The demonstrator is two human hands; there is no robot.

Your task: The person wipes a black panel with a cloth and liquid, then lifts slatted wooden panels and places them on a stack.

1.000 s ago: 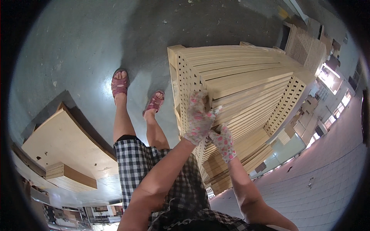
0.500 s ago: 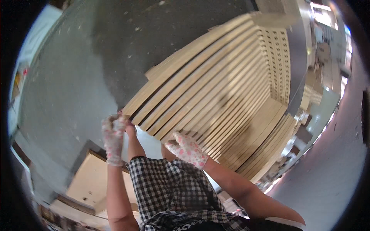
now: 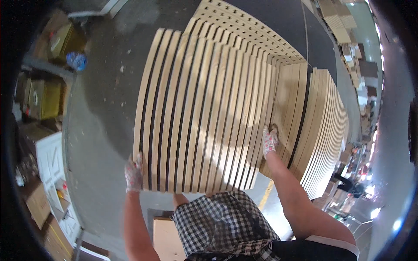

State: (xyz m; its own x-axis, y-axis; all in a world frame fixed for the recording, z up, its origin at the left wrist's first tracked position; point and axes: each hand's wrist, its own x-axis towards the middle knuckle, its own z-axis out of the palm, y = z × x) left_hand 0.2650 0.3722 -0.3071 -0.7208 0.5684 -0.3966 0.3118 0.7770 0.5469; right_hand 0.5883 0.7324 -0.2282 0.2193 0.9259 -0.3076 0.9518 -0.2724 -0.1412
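Observation:
A slatted wooden panel [image 3: 198, 117], pale slats over a dark backing, stretches out in front of me with its slats running away from my body. My left hand [image 3: 133, 172], in a white glove with pink spots, is closed on the panel's left edge near its front corner. On the opposite side, my right hand [image 3: 270, 140], gloved the same way, is closed at the panel's right edge. Its fingertips are partly hidden. Just beyond that hand is a stack of pale wooden boards [image 3: 287, 93].
Behind the panel lies a pale board with rows of holes [image 3: 244, 24]. Another slatted stack [image 3: 322, 126] stands at the right. A flat cardboard-coloured box [image 3: 167, 239] lies by my legs. Boxes [image 3: 45, 98] and a white panelled piece [image 3: 54, 163] are at the left.
The panel has swung from a slant to nearly straight ahead of me. My hands are farther apart: the right one has moved from the front edge to the right edge.

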